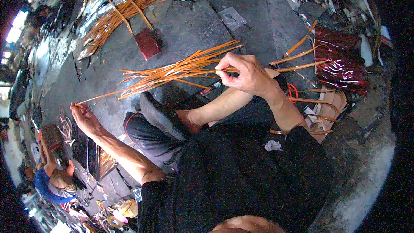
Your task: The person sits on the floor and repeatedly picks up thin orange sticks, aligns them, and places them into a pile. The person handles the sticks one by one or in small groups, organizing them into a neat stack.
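A loose pile of thin, shiny orange-brown strips [172,71] lies on the grey floor in front of my crossed legs. At the left, my left hand [85,118] is closed, pinching the end of one long strip [101,96] that runs to the right over the pile. My right hand [246,73], thumb against forefinger, pinches a strip at the pile's right end. It looks like the same strip, though its middle blends into the others. My right hand is just above the pile's right ends.
A larger bundle of strips [116,19] lies far left, beside a dark red sheet piece [147,44]. At the right is a glossy dark red wrapped stack [340,60] with several flat strips beside it. Another person [56,183] sits at the lower left. Scraps [125,209] lie nearby.
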